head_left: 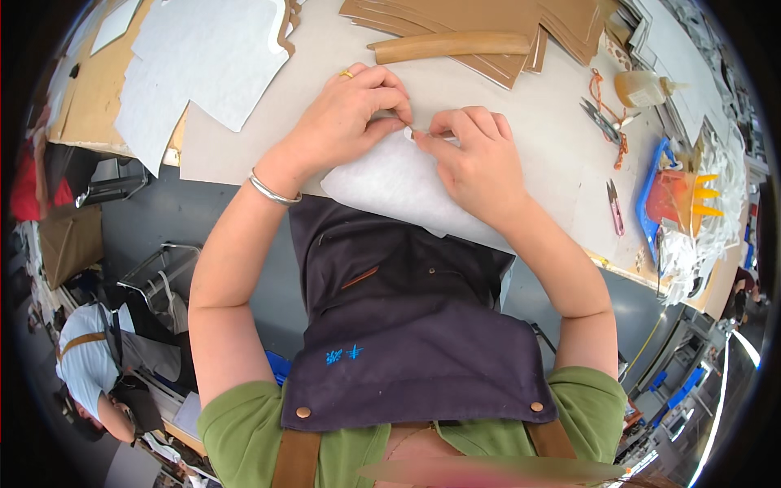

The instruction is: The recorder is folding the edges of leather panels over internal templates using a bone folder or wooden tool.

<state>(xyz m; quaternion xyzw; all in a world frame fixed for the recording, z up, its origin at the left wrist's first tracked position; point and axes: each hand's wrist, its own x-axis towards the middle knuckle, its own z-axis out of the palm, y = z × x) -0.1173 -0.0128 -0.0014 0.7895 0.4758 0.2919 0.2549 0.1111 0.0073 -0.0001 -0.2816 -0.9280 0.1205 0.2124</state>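
– Fingers (390,98) first: how do yours stand?
– On your left hand (350,118), thumb and forefinger are pinched on the upper tip of the white piece (386,183). Your right hand (486,167) pinches it just beside them.
– And where does your piece lie?
– At the near edge of the surface (561,183), right before your apron (415,350), partly covered by your right hand.
– What is beyond your hands?
– Ahead of you, a tan strip (451,46) lies across the brown sheets (569,28). To your left is a white sheet (203,65).
– And to your right?
– Pink snips (616,210) lie nearest you, with a blue tray (653,199) beyond them. Farther up are your dark scissors (602,122), touching or close to an orange cord (596,85), and a bottle (639,89).
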